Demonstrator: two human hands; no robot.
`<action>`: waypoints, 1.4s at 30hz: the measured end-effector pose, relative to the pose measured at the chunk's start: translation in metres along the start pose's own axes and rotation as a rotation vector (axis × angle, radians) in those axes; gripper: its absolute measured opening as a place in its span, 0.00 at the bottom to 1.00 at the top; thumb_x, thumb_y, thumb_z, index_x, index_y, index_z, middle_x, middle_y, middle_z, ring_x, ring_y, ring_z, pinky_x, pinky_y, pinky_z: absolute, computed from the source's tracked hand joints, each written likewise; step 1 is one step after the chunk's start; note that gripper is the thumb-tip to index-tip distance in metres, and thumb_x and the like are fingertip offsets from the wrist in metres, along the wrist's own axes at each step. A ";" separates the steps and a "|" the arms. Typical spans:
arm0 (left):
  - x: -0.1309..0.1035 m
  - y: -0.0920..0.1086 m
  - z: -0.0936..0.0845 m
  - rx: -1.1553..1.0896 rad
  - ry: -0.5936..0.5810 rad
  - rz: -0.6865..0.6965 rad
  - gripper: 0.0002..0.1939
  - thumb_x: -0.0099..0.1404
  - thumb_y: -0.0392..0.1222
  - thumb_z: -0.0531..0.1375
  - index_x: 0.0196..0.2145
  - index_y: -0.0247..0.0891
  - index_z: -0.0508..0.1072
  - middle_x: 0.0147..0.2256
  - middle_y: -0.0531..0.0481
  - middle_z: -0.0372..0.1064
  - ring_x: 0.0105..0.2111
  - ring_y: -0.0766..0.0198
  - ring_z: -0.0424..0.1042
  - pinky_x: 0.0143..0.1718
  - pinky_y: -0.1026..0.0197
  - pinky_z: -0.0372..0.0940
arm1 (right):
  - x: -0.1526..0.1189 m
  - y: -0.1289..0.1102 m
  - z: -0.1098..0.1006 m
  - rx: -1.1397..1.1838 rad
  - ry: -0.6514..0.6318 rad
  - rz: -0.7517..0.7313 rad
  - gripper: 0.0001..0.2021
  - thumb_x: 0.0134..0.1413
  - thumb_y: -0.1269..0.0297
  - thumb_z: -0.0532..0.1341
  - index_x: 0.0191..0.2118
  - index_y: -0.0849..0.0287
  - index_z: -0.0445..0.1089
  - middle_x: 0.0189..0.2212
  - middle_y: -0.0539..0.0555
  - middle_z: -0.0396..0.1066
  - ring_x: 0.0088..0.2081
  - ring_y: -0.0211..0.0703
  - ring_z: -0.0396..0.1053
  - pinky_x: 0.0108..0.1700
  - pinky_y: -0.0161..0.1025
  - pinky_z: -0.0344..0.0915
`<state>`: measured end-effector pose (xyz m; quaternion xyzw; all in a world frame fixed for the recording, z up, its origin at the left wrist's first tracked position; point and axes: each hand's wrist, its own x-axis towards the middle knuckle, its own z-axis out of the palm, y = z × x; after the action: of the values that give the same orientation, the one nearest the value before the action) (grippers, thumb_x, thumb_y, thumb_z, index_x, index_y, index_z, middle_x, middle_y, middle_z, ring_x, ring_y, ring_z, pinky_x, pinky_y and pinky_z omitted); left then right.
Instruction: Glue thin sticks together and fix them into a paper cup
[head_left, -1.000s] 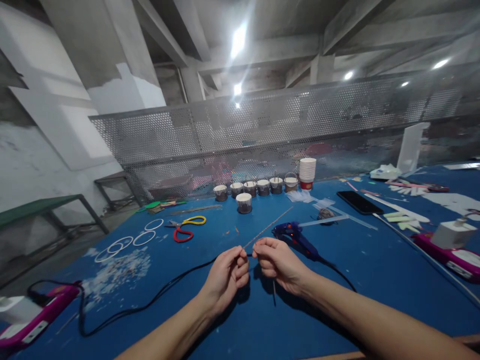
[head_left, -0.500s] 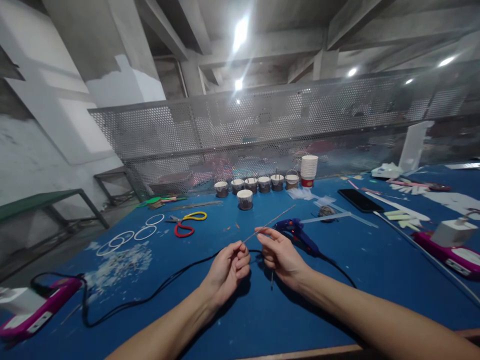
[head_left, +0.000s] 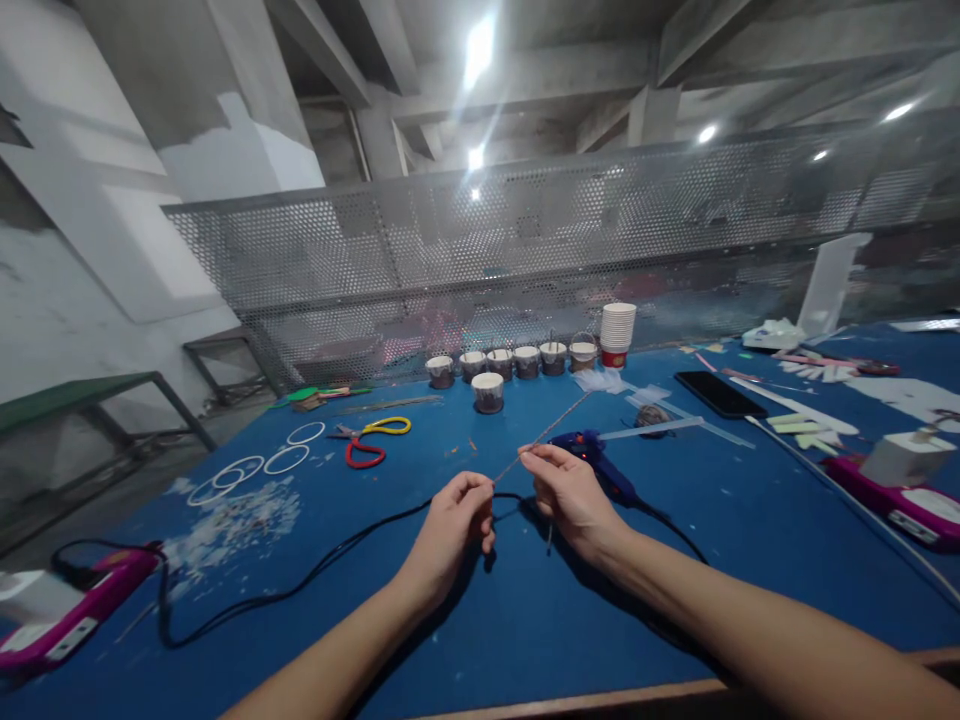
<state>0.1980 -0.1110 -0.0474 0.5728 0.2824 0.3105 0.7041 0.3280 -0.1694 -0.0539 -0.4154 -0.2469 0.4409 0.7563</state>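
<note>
Over the blue table, my left hand point(head_left: 454, 527) pinches the near end of a thin, greyish-brown twisted cord point(head_left: 559, 421) between thumb and fingertips. My right hand point(head_left: 576, 507) pinches the same cord a short way along, and its far part sticks out stiffly to the upper right. A short thin end hangs below my right hand; whether it is part of the cord I cannot tell. Just beyond my right hand lies a blue glue gun point(head_left: 589, 452) with a translucent glue stick in it. Behind it rests a small ball of twine point(head_left: 651, 419).
A paper cup point(head_left: 489, 396) with a dark wrapped base stands ahead, before a row of similar cups and a cup stack point(head_left: 617, 332). Scissors point(head_left: 367, 456) and white rings point(head_left: 286, 460) lie left. A phone point(head_left: 720, 394) lies right. A black cable point(head_left: 330, 566) crosses the table.
My right hand has shifted slightly up and away from my left, widening the gap along the cord. My left hand has turned a little, its fingers now less curled. The view has tilted slightly.
</note>
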 end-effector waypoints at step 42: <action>0.005 -0.007 -0.003 -0.305 -0.147 -0.235 0.08 0.55 0.39 0.61 0.24 0.32 0.66 0.19 0.56 0.58 0.15 0.76 0.55 0.13 0.71 0.51 | -0.003 0.013 0.003 -0.050 -0.092 0.120 0.16 0.39 0.54 0.65 0.27 0.57 0.60 0.10 0.38 0.54 0.12 0.25 0.42 0.15 0.26 0.37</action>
<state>0.1999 -0.1063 -0.0546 0.4439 0.2452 0.2228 0.8326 0.3177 -0.1673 -0.0634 -0.4274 -0.2671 0.4977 0.7059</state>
